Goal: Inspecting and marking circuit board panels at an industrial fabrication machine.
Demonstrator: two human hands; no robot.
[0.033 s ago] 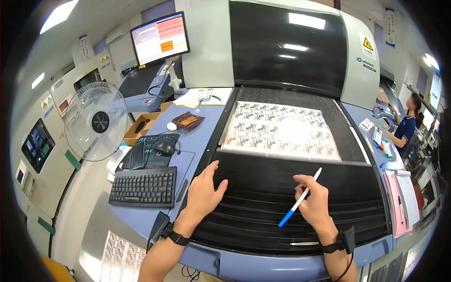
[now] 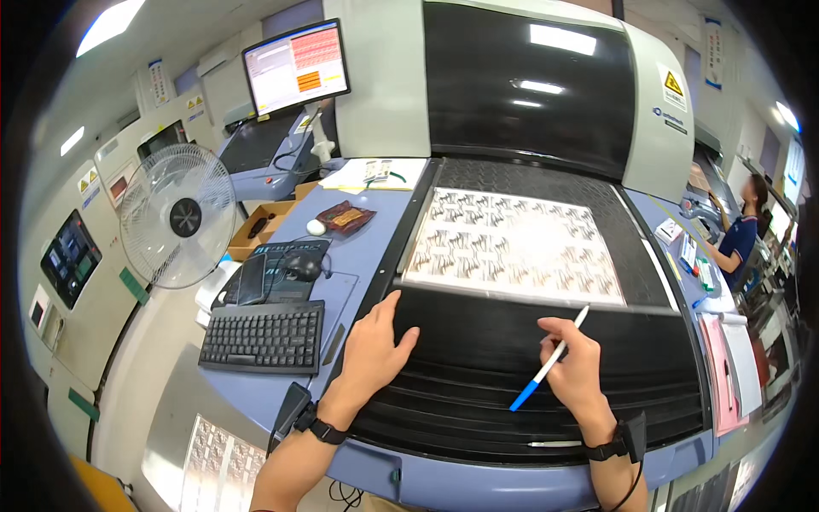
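Note:
A pale sheet printed with rows of repeated dark patterns (image 2: pixel 461 247) lies on the dark bed of a large machine, with glare over its middle. In front of it stretches a black folding bellows cover (image 2: pixel 478 341). My left hand (image 2: pixel 375 341), fingers spread and holding nothing, hovers over or rests on the bellows' left edge; contact cannot be made out. Over the right part of the bellows, my right hand (image 2: pixel 572 354) grips a white pen with a blue end (image 2: pixel 527 394), tilted, blue end down. Another slim white pen (image 2: pixel 553 444) lies near the front, beside my right wrist.
To my left are a black keyboard (image 2: pixel 260 337), a mouse (image 2: pixel 300 264) and a brown packet (image 2: pixel 345 218). A monitor (image 2: pixel 297 68) and a fan (image 2: pixel 183 218) stand farther left. Pink and white papers (image 2: pixel 725 371) lie at right; a person (image 2: pixel 740 230) stands beyond.
The printed sheet and the bellows' far edge have slid slightly toward me. The view has shifted a little. Both hands keep nearly the same pose.

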